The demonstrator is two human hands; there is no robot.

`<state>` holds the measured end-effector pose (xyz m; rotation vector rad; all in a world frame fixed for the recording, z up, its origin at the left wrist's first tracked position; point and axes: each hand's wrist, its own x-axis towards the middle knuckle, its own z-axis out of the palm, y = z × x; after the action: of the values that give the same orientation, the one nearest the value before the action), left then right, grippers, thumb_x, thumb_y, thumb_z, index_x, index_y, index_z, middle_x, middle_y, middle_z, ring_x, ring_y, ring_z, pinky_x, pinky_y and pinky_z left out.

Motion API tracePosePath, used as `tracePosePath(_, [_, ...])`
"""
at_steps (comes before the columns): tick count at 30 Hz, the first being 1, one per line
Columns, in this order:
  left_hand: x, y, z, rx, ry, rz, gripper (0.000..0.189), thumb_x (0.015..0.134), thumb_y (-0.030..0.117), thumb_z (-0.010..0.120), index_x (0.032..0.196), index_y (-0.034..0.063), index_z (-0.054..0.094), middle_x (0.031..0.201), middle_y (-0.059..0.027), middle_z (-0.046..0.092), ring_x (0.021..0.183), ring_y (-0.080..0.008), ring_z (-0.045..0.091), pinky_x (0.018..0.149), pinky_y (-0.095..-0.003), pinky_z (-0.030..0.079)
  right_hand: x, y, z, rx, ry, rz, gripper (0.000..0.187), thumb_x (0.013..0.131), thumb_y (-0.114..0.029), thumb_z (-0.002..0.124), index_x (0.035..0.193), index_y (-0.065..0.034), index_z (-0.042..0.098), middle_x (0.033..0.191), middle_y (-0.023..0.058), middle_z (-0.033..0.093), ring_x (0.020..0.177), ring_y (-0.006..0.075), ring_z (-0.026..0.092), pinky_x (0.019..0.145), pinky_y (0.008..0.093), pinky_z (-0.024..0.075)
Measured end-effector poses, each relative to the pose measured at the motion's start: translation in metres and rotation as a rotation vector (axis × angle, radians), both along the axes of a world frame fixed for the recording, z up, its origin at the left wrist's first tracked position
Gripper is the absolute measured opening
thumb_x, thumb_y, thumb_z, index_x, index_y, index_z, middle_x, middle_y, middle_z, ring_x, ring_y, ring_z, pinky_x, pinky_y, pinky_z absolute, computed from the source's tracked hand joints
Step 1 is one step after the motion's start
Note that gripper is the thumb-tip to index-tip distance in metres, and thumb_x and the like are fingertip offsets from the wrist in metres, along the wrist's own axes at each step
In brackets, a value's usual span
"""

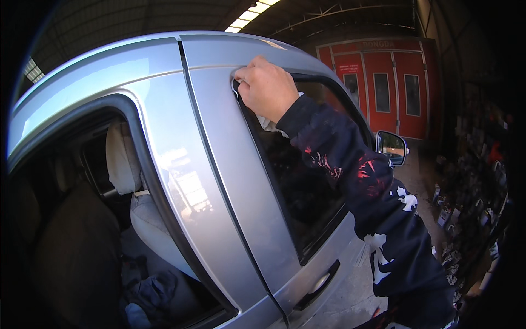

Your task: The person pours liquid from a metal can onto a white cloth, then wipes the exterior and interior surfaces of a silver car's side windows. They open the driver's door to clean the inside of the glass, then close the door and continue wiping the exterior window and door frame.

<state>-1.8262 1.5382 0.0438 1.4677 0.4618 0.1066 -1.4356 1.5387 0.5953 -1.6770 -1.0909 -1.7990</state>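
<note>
My right hand (267,88), in a dark patterned sleeve, is at the upper rear corner of the front door window (304,164) of a silver vehicle. Its fingers are bent around a crumpled whitish sheet (269,124), whose edges show below the palm and beside the cuff. Whether this is cloth or paper I cannot tell. The fingertips press against the silver window frame (218,103), and what lies under them is hidden. Black trim runs down the window's rear edge. My left hand is out of view.
Left of the door gap is an opening edged with a black rubber seal (141,164); a pale car seat (154,222) shows inside. A black door handle (318,286) and a side mirror (391,149) stick out. Red panelled doors (382,82) stand behind. Clutter (464,201) lines the right.
</note>
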Motion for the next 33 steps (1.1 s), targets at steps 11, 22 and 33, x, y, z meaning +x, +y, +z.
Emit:
tracePosePath(11, [-0.006, -0.007, 0.016, -0.012, -0.021, 0.005, 0.034, 0.101, 0.029, 0.062, 0.125, 0.0046, 0.063, 0.106, -0.0108, 0.071, 0.099, -0.0182, 0.065, 0.087, -0.0317, 0.051, -0.004, 0.000, 0.000, 0.012, 0.032, -0.094, 0.017, 0.085, -0.011, 0.061, 0.093, -0.0056, 0.075, 0.095, 0.0190, 0.065, 0.085, 0.0386, 0.066, 0.079, 0.0457, 0.0559])
tracePosePath(22, [-0.010, -0.007, -0.029, 0.182, -0.132, -0.010, 0.031, 0.100, 0.025, 0.064, 0.123, 0.0034, 0.064, 0.104, -0.0110, 0.071, 0.099, -0.0171, 0.064, 0.087, -0.0317, 0.052, -0.003, -0.005, 0.003, 0.054, 0.084, -0.171, 0.018, 0.085, -0.012, 0.062, 0.095, -0.0057, 0.075, 0.096, 0.0204, 0.065, 0.087, 0.0393, 0.066, 0.081, 0.0459, 0.0551])
tracePosePath(33, [-0.020, -0.005, -0.010, 0.155, -0.151, -0.025, 0.033, 0.101, 0.025, 0.063, 0.125, 0.0030, 0.062, 0.108, -0.0129, 0.070, 0.102, -0.0192, 0.064, 0.089, -0.0329, 0.051, -0.007, -0.010, -0.003, 0.035, 0.084, -0.053, 0.020, 0.085, -0.012, 0.061, 0.098, -0.0066, 0.075, 0.096, 0.0188, 0.065, 0.087, 0.0395, 0.066, 0.081, 0.0462, 0.0549])
